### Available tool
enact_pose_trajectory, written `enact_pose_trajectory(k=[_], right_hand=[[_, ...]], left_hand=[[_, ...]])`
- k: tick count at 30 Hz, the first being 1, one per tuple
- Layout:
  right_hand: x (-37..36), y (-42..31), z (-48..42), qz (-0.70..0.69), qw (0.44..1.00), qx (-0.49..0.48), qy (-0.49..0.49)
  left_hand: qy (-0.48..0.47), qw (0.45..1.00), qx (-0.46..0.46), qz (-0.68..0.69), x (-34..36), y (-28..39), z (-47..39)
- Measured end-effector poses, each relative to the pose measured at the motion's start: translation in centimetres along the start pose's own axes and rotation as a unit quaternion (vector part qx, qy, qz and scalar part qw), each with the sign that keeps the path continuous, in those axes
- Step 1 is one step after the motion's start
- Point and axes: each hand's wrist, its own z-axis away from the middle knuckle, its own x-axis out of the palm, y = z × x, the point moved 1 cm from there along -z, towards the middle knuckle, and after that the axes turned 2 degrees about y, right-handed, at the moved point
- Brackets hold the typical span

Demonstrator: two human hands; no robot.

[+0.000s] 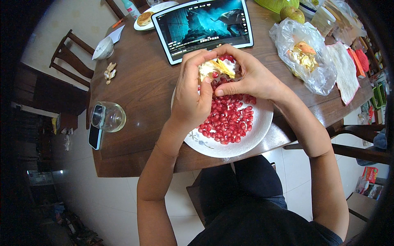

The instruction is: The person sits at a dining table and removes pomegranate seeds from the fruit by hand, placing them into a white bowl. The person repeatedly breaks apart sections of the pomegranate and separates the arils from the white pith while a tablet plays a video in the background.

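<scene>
My left hand (pixel 194 89) and my right hand (pixel 252 73) together hold a piece of pomegranate (pixel 220 67), its pale membrane and some red seeds showing between them. Both thumbs point in toward its lower side. Beneath is a white plate (pixel 221 151) with a grey-blue floral pattern, near the table's front edge. A heap of loose red pomegranate seeds (pixel 227 123) lies on it. To the right, a clear plastic bag (pixel 323 77) lies spread open with pomegranate peel (pixel 307 55) on it.
Behind the plate stands a tablet (pixel 204 27). A glass jar (pixel 117 117), a phone (pixel 94 136), ginger-like pieces (pixel 110 73) and a bowl (pixel 104 49) are on the left. A plate (pixel 140 27) holds a flat bread. A cloth (pixel 343 70) and a pear-like fruit (pixel 291 14) are at right.
</scene>
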Motion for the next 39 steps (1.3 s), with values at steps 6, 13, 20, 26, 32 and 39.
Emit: enact_pose_trajectory(k=[6,13,20,26,32,39], right_hand=[[-0.1,-1.1,0.1,-0.075,0.991,0.114,0.011],[0.0,0.3,0.1,-0.057,0.995,0.08,0.033],[-0.1,0.2,0.0,-0.03,0.997,0.064,0.011],[-0.1,0.1,0.0,-0.041,0.996,0.081,0.01],[0.0,-0.2,0.1,-0.064,0.993,0.096,0.008],[-1.4,-0.8,0.1,-0.101,0.986,0.095,-0.089]], left_hand=[[0.007,1.0,0.019,-0.009,-0.1,0.0,-0.1],[-0.006,0.998,0.013,-0.066,0.2,1.0,0.0],[-0.002,1.0,-0.019,0.018,0.4,0.2,0.2],[-0.002,1.0,-0.016,0.022,0.3,-0.1,0.2],[-0.003,1.0,-0.011,-0.021,0.1,0.4,0.2],[0.029,0.988,-0.085,0.128,0.4,-0.2,0.0]])
